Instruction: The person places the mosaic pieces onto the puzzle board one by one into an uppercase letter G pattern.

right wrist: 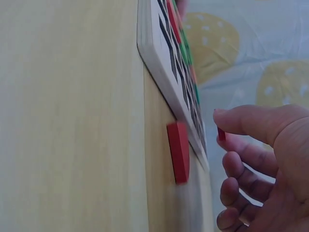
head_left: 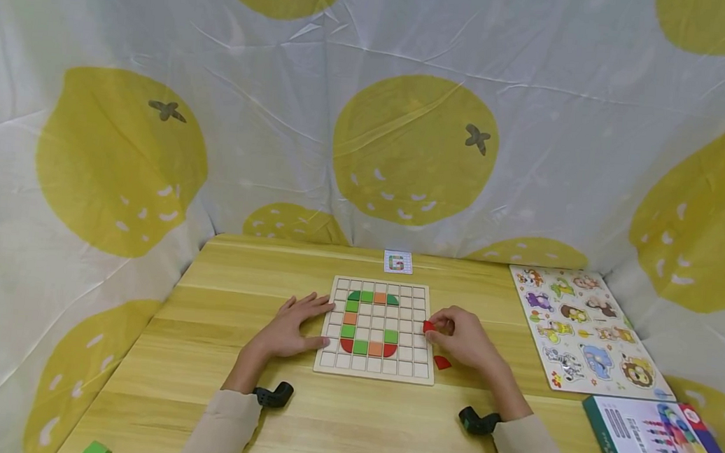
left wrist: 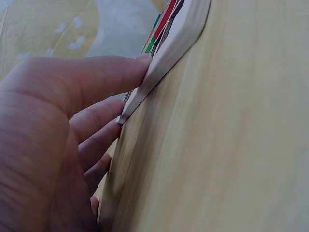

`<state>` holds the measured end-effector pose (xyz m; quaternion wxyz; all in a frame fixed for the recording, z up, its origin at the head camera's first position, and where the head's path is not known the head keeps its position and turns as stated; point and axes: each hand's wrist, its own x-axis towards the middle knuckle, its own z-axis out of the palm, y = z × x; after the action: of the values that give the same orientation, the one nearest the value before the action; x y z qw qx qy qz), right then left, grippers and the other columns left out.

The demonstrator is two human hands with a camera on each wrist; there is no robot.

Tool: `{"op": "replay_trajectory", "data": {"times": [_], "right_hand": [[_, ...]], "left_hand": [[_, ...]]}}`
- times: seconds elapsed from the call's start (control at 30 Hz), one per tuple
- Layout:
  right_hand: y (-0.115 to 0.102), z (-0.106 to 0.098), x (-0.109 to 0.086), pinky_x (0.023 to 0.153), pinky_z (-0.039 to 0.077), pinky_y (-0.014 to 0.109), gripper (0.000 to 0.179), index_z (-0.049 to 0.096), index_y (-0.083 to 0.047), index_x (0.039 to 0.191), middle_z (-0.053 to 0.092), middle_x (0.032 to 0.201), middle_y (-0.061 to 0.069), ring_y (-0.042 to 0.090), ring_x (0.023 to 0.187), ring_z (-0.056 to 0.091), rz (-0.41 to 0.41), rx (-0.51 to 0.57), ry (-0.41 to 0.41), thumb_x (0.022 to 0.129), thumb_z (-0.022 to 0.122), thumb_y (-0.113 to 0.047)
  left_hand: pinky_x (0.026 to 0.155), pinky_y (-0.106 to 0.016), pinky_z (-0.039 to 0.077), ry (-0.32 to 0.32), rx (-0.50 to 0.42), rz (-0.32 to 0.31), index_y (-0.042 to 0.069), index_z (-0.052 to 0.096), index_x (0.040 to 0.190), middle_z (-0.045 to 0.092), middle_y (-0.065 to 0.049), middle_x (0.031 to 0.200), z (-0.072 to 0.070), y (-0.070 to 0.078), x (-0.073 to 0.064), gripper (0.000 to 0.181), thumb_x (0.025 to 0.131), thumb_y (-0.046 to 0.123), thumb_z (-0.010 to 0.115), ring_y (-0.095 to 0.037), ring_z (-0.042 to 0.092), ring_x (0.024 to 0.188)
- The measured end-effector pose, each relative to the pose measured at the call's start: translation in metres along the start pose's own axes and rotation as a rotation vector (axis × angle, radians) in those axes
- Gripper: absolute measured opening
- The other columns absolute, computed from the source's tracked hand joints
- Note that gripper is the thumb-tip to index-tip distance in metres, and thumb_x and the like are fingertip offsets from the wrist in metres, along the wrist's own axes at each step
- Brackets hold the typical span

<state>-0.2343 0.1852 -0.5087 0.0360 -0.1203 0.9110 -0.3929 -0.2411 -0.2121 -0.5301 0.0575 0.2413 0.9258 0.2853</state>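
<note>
A square wooden grid board [head_left: 374,373] lies on the table with green, orange and red pieces forming a G-like outline, its lower corners filled by red rounded pieces. My left hand [head_left: 289,328] rests at the board's left edge, fingers spread, thumb and fingertips touching the rim. Thumb and forefinger of my right hand [head_left: 465,339] pinch a small red piece [head_left: 428,326] close over the board's right edge; most of it is hidden by the fingertips in the right wrist view. Another red quarter-round piece [right wrist: 178,152] lies on the table beside the board, below that hand.
Behind the board lies a small pattern card [head_left: 398,262] showing a similar coloured outline. An animal puzzle board [head_left: 589,326] and a printed box [head_left: 656,450] stand at the right. A green block [head_left: 95,451] sits at the near left edge. Lemon-print fabric walls surround the table.
</note>
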Motion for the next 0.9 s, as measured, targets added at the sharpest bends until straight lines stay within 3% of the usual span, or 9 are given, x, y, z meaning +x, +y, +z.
{"op": "replay_trajectory", "data": {"times": [0.9], "right_hand": [[-0.034,0.045,0.028,0.068,0.044,0.026,0.020,0.075,-0.010,0.102,0.060,0.085,0.000,0.015,0.076,0.052,0.006,0.058,-0.041,0.088,0.082,-0.022]], "left_hand": [[0.128,-0.062,0.004,-0.002,-0.023,-0.002,0.022,0.049,0.156,0.037,-0.002,0.167,-0.001,0.003,-0.001,0.073,0.091,0.044,0.073,-0.032,0.022,0.159]]}}
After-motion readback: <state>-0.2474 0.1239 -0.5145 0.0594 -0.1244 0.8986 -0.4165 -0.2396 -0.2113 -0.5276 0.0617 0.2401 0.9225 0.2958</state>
